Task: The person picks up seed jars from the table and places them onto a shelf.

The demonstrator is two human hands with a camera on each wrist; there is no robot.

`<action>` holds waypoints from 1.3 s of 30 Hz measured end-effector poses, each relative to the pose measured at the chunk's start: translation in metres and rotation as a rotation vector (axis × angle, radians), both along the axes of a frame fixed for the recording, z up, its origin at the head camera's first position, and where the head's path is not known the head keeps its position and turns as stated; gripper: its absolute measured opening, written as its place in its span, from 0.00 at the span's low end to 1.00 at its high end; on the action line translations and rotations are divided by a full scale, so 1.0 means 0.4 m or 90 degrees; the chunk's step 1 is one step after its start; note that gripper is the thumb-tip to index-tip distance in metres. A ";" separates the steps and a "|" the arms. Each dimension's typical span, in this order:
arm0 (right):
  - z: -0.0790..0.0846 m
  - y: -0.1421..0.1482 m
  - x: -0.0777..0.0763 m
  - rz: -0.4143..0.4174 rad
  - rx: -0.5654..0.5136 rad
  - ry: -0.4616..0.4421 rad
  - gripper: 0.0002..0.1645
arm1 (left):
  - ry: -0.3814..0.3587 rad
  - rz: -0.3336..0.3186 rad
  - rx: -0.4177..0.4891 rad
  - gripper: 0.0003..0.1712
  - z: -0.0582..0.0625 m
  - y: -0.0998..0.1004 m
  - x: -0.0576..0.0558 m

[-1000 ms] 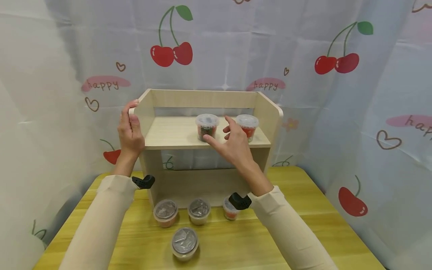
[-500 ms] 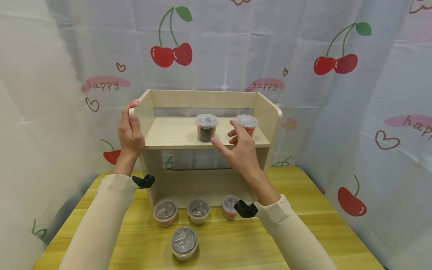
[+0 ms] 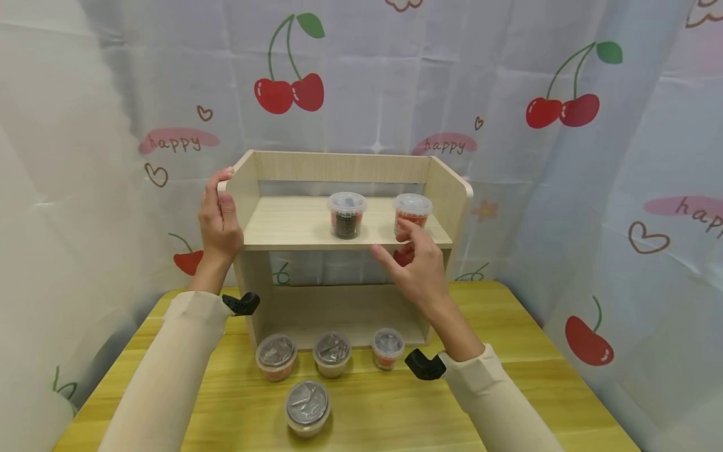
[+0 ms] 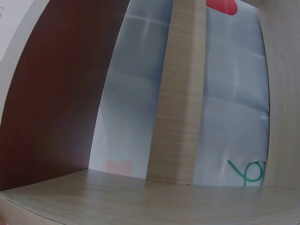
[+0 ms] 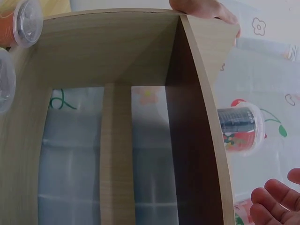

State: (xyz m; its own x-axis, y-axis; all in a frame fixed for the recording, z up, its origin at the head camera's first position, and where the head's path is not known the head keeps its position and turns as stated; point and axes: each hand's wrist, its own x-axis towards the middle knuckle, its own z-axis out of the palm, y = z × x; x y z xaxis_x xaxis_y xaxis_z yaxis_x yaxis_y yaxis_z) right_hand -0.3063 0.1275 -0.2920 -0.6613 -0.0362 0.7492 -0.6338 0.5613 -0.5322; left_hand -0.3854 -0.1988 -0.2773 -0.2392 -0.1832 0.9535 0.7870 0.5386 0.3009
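Observation:
My left hand [image 3: 220, 223] grips the left side panel of a two-tier pale wooden shelf [image 3: 288, 226], fingers and thumb on either side of its edge. On the upper board stands a clear-lidded plastic tub [image 3: 346, 216] with a dark label. To its right is a second lidded tub [image 3: 413, 204] with red contents, partly hidden behind my right fingers. My right hand [image 3: 420, 267] hovers at the board's front edge, fingers loosely bent and thumb apart, holding nothing. In the right wrist view, that hand [image 5: 276, 199] appears at the lower right, away from the dark-labelled tub [image 5: 241, 126].
Several lidded tubs stand on the yellow wood-grain table [image 3: 480, 402]: a left one [image 3: 277, 356], a middle one [image 3: 332, 353], a smaller right one [image 3: 387, 348] and a front one [image 3: 307, 408]. A cherry-print curtain [image 3: 361, 75] hangs behind and at the sides.
My right hand has drawn away from the dark-labelled tub, moving right and down toward the board's front edge. The left hand keeps its grip, and the tubs stay in place.

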 end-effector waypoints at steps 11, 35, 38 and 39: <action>-0.047 0.032 0.008 0.013 -0.001 0.001 0.34 | -0.021 0.003 0.008 0.21 -0.013 -0.010 -0.021; -0.142 0.070 0.014 -0.017 0.002 -0.034 0.35 | -0.005 -0.004 -0.005 0.29 -0.012 -0.024 -0.032; -0.150 0.071 0.014 -0.018 0.000 -0.038 0.35 | -0.005 -0.006 -0.004 0.29 -0.012 -0.023 -0.032; -0.153 0.072 0.014 -0.019 0.000 -0.037 0.35 | -0.006 -0.005 -0.004 0.29 -0.013 -0.023 -0.032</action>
